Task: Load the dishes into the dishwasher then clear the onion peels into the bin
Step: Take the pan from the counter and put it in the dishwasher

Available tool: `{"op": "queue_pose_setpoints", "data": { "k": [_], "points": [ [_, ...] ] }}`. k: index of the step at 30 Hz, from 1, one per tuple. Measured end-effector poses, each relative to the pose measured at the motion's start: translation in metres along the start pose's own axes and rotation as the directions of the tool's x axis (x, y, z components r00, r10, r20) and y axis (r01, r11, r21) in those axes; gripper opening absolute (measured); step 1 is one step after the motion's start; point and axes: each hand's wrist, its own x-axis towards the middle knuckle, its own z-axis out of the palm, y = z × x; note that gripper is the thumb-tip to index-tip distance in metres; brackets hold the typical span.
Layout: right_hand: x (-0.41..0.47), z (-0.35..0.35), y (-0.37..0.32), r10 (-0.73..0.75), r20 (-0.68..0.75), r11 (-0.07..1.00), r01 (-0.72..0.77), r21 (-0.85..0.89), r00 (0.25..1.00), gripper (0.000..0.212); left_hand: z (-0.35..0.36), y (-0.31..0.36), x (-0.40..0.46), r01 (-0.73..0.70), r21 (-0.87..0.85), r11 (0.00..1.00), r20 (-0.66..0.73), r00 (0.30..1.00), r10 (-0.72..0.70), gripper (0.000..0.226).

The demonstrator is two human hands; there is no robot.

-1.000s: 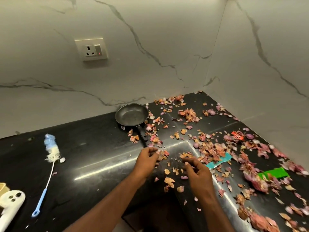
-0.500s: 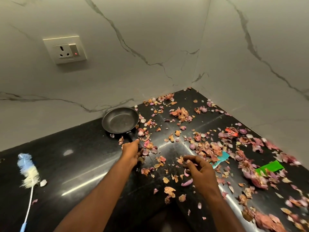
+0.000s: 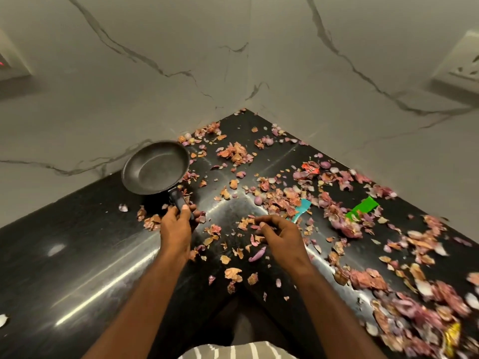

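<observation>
Onion peels (image 3: 281,200): dry pink-orange flakes scattered over black tabletop (image 3: 77,255), densest at right.
Frying pan (image 3: 155,168): small, dark, empty, by the wall.
Left hand (image 3: 176,229): fingers curled round pan handle (image 3: 178,200).
Right hand (image 3: 282,237): fingers pinching peels.

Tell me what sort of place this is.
Most likely a home kitchen corner: a black stone countertop strewn with onion peels, a small frying pan, and marble-look walls with sockets.
</observation>
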Motion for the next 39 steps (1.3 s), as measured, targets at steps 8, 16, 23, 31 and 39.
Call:
{"op": "queue_pose_setpoints", "data": {
  "k": [8, 16, 23, 31, 39],
  "points": [
    [-0.008, -0.003, -0.008, 0.059, -0.024, 0.979, -0.053, 0.196, 0.998, 0.022, 0.032, -0.028, -0.082, -0.160, 0.173, 0.972, 0.445, 0.893, 0.068, 0.024],
    [-0.041, -0.037, -0.004, 0.243, -0.139, 0.888, -0.162, 0.430, 0.960, 0.028, 0.053, -0.054, -0.115, -0.311, 0.273, 0.910, 0.818, 0.573, -0.050, 0.031],
    [-0.093, -0.050, 0.022, 0.364, -0.350, 0.861, -0.170, 0.479, 0.863, 0.013, 0.056, -0.070, -0.124, -0.409, 0.360, 0.838, 0.928, 0.244, -0.280, 0.035],
    [-0.174, -0.046, 0.052, 0.477, -0.596, 0.846, -0.154, 0.510, 0.646, 0.019, 0.056, -0.090, -0.154, -0.488, 0.343, 0.802, 0.882, -0.126, -0.454, 0.029],
    [-0.251, -0.046, 0.063, 0.509, -0.685, 0.794, 0.022, 0.607, 0.522, 0.024, 0.045, -0.109, -0.211, -0.596, 0.309, 0.742, 0.786, -0.279, -0.551, 0.023]
  ]
}}
